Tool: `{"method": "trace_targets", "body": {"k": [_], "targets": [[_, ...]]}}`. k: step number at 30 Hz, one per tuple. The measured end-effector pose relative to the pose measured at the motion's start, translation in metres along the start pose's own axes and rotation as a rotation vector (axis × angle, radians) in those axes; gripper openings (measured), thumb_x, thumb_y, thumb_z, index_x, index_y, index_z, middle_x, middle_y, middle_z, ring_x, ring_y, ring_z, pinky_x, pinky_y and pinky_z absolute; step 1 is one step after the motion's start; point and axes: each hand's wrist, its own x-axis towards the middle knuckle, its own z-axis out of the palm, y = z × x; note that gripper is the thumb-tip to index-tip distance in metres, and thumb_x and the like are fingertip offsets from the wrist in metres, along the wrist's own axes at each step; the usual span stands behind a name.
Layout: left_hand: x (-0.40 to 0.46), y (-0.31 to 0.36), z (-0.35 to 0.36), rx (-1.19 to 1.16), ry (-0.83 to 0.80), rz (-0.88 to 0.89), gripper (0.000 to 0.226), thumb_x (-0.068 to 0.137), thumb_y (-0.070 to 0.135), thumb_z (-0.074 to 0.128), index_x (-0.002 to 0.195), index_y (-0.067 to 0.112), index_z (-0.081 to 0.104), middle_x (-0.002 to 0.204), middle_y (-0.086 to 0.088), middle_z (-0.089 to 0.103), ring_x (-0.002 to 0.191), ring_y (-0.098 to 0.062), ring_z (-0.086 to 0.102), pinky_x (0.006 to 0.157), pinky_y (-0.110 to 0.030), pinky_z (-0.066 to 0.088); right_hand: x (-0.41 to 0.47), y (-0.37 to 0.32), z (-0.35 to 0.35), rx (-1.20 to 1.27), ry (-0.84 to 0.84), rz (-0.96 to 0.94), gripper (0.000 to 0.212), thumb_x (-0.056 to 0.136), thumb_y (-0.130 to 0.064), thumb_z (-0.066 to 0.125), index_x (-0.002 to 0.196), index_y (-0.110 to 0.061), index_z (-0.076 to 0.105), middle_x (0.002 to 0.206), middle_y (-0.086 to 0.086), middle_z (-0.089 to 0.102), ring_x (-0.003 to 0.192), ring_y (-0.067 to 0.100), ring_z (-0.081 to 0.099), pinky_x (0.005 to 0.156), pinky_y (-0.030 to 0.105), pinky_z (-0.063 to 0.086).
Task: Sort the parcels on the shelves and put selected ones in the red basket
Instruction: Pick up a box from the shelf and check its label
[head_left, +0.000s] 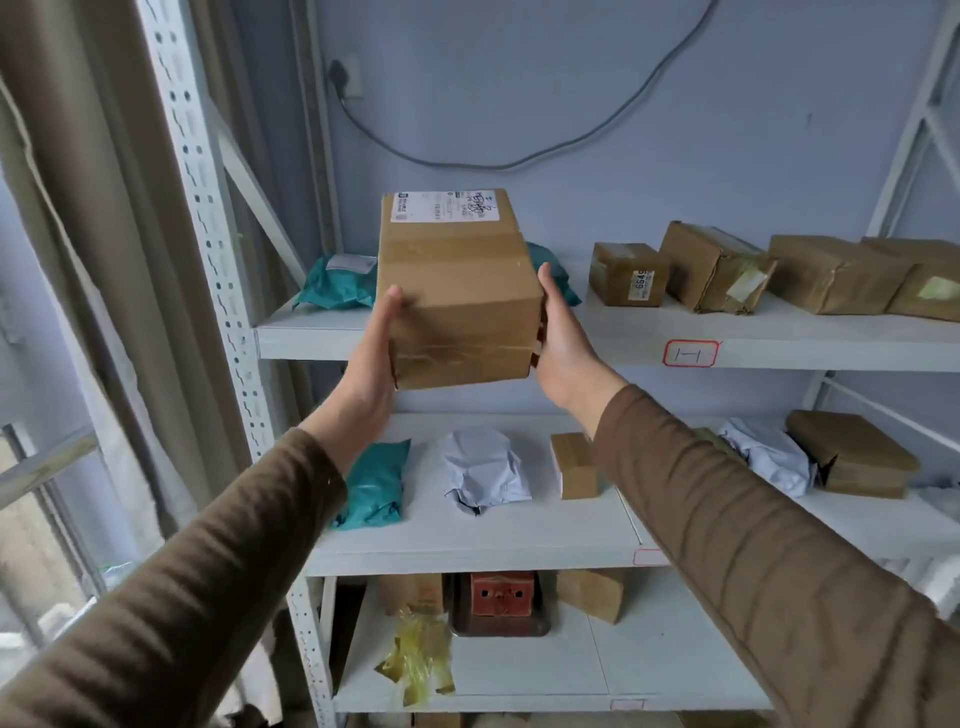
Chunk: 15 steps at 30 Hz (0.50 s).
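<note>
The white shelf unit (597, 353) holds parcels on 3 levels, and you hold the cardboard box (457, 291) in the air before its top level. Your left hand (371, 364) and right hand (563, 343) grasp its 2 sides, palms pressed in, fingers beneath hidden. With no red basket in view, turning to look for it could loosen that squeeze and drop the box.

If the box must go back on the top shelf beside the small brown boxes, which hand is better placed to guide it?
Probably the right hand: it holds the cardboard box on the side toward the small brown boxes.
</note>
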Motion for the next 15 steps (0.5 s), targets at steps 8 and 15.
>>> {"method": "trace_targets", "body": {"k": [8,15], "targets": [[0.133,0.005,-0.013,-0.019,0.120,-0.118,0.077,0.075,0.075,0.067,0.137,0.030,0.058,0.135,-0.002,0.066,0.120,-0.025,0.064,0.104,-0.050,0.052,0.097,-0.004,0.027,-0.026,0.027,-0.006,0.058,0.092,-0.067,0.058,0.133,-0.027,0.059,0.123,-0.002,0.071,0.109,0.016,0.067,0.078,0.033,0.053],[0.221,-0.013,-0.022,-0.007,0.144,-0.174,0.079,0.064,0.074,0.070,0.126,0.026,0.062,0.131,0.000,0.067,0.122,-0.023,0.063,0.112,-0.045,0.046,0.168,0.008,0.033,-0.161,0.103,-0.022,0.058,0.098,-0.056,0.056,0.148,-0.025,0.049,0.150,-0.005,0.052,0.140,0.018,0.044,0.113,0.039,0.032]]}}
